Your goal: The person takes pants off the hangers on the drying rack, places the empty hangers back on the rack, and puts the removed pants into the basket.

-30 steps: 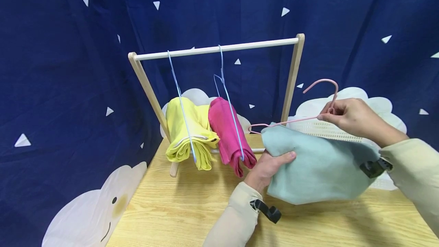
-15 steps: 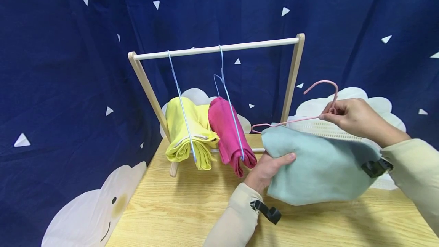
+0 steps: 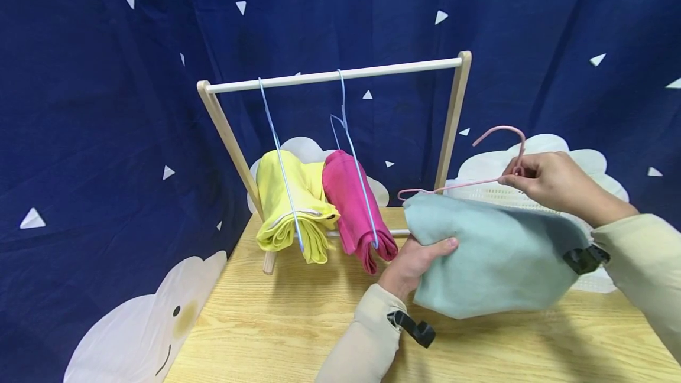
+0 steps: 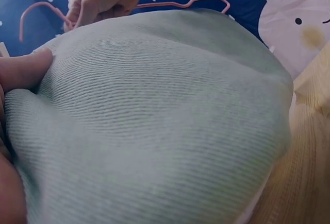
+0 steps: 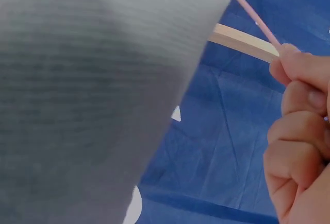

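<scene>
A folded pale teal ribbed cloth [image 3: 489,265] hangs over the table at the right. My left hand [image 3: 417,262] holds its left side, thumb in front and the other fingers hidden behind. Above the cloth, my right hand [image 3: 553,182] pinches a pink wire hanger [image 3: 468,185] just below its hook. The hanger's narrow end sticks out past the cloth's top left corner. In the left wrist view the hanger [image 4: 165,4] passes behind the cloth's upper edge. The cloth [image 5: 103,90] blocks much of the right wrist view, beside the curled fingers [image 5: 299,131].
A small wooden rack with a white rail [image 3: 399,69] stands behind. From it hang a rolled yellow cloth [image 3: 271,182] and a magenta cloth [image 3: 346,188] on blue wire hangers. A white perforated basket [image 3: 479,195] is partly hidden behind the teal cloth. Dark blue fabric forms the backdrop.
The pink hanger has shifted slightly right, so less of its left end sticks out past the cloth. My right hand moved right with it; my left hand and the cloth stay nearly still.
</scene>
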Demonstrator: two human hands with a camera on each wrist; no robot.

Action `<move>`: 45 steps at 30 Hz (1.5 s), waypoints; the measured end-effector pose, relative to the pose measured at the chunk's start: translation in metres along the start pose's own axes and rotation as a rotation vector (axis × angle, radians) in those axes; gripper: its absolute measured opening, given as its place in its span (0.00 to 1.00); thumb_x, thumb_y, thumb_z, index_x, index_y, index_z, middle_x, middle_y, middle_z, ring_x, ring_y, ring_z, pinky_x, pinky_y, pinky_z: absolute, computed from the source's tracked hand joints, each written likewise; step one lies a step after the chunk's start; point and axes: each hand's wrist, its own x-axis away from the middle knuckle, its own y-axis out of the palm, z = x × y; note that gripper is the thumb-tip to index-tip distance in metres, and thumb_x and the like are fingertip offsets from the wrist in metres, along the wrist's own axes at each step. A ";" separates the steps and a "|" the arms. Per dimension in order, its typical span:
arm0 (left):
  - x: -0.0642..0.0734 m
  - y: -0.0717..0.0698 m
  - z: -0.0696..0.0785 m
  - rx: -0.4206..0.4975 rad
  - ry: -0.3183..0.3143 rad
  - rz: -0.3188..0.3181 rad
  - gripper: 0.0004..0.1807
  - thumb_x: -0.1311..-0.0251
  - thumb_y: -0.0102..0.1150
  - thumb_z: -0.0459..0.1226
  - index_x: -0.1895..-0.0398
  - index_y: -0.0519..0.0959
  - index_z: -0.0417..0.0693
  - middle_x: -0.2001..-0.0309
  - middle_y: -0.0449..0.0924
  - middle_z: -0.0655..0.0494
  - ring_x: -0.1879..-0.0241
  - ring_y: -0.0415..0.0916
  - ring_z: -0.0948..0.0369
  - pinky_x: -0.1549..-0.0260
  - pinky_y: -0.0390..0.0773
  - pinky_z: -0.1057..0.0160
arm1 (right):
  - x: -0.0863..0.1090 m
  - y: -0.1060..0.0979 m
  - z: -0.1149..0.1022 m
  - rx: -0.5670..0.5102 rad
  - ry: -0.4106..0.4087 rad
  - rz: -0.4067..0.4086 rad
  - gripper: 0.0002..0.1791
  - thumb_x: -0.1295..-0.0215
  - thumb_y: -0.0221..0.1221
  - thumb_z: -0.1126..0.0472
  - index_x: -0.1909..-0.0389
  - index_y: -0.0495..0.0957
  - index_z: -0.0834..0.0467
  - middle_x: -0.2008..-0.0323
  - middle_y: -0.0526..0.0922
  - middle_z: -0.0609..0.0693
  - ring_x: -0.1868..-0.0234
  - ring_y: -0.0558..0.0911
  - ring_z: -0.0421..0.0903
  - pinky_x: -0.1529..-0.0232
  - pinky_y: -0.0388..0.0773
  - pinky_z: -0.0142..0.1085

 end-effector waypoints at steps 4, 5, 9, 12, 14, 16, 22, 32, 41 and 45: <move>0.000 0.000 0.000 0.001 0.034 -0.006 0.19 0.39 0.61 0.31 0.45 0.72 0.52 0.55 0.77 0.64 0.54 0.75 0.66 0.49 0.72 0.67 | 0.000 0.000 0.006 0.041 -0.038 0.012 0.05 0.44 0.69 0.65 0.75 0.84 0.54 0.85 0.76 0.39 0.81 0.63 0.28 0.80 0.59 0.28; 0.000 0.000 0.000 0.002 0.043 -0.008 0.20 0.39 0.60 0.31 0.45 0.72 0.52 0.55 0.77 0.64 0.53 0.75 0.67 0.49 0.72 0.67 | 0.000 0.000 0.007 0.051 -0.039 0.017 0.05 0.44 0.69 0.65 0.76 0.84 0.54 0.85 0.75 0.39 0.81 0.63 0.28 0.80 0.59 0.27; 0.000 -0.001 0.001 0.013 0.064 -0.013 0.19 0.39 0.60 0.32 0.45 0.72 0.53 0.55 0.76 0.65 0.53 0.75 0.67 0.48 0.72 0.66 | 0.000 -0.001 0.011 0.089 -0.049 0.042 0.06 0.47 0.70 0.65 0.76 0.83 0.53 0.85 0.75 0.39 0.81 0.63 0.28 0.80 0.59 0.27; 0.000 0.000 0.001 0.024 0.075 -0.013 0.19 0.38 0.60 0.32 0.45 0.72 0.52 0.54 0.76 0.65 0.52 0.74 0.67 0.47 0.72 0.66 | -0.001 -0.003 0.014 0.120 -0.075 0.052 0.07 0.48 0.71 0.66 0.77 0.82 0.53 0.84 0.77 0.41 0.81 0.63 0.27 0.80 0.59 0.28; 0.000 0.000 0.001 0.032 0.076 -0.013 0.18 0.38 0.59 0.33 0.45 0.72 0.52 0.54 0.76 0.65 0.52 0.74 0.67 0.47 0.72 0.65 | -0.001 -0.004 0.015 0.135 -0.067 0.054 0.06 0.48 0.71 0.66 0.77 0.83 0.54 0.84 0.78 0.42 0.81 0.64 0.28 0.80 0.60 0.29; 0.000 0.000 0.001 0.037 0.076 -0.009 0.18 0.38 0.59 0.33 0.45 0.72 0.52 0.54 0.76 0.65 0.52 0.74 0.67 0.47 0.72 0.66 | 0.000 -0.007 0.015 0.144 -0.037 0.057 0.06 0.47 0.70 0.65 0.77 0.82 0.54 0.85 0.77 0.43 0.81 0.63 0.29 0.81 0.60 0.30; 0.000 0.001 0.003 0.050 0.091 0.010 0.17 0.38 0.60 0.33 0.47 0.72 0.52 0.54 0.76 0.64 0.53 0.75 0.67 0.47 0.73 0.66 | 0.004 -0.017 0.017 0.150 0.038 0.044 0.05 0.45 0.70 0.62 0.75 0.83 0.57 0.85 0.78 0.45 0.82 0.64 0.32 0.81 0.59 0.32; 0.010 0.006 0.016 0.056 0.165 -0.049 0.18 0.38 0.62 0.37 0.45 0.72 0.54 0.53 0.77 0.65 0.52 0.75 0.67 0.45 0.71 0.64 | 0.012 -0.032 0.027 0.200 0.122 0.021 0.09 0.42 0.68 0.60 0.77 0.81 0.60 0.86 0.76 0.45 0.83 0.65 0.34 0.80 0.61 0.32; 0.013 0.007 0.021 0.067 0.156 -0.078 0.11 0.37 0.61 0.36 0.55 0.75 0.61 0.59 0.81 0.69 0.58 0.78 0.70 0.53 0.75 0.67 | 0.016 -0.049 0.034 0.177 0.214 0.005 0.11 0.39 0.66 0.58 0.74 0.82 0.62 0.85 0.77 0.47 0.81 0.64 0.37 0.79 0.58 0.33; 0.013 0.008 0.019 0.077 0.149 -0.055 0.11 0.38 0.61 0.34 0.58 0.75 0.61 0.62 0.81 0.69 0.61 0.78 0.71 0.55 0.76 0.69 | 0.016 -0.051 0.035 0.204 0.196 0.031 0.11 0.41 0.67 0.58 0.77 0.82 0.60 0.87 0.75 0.46 0.81 0.63 0.35 0.78 0.58 0.33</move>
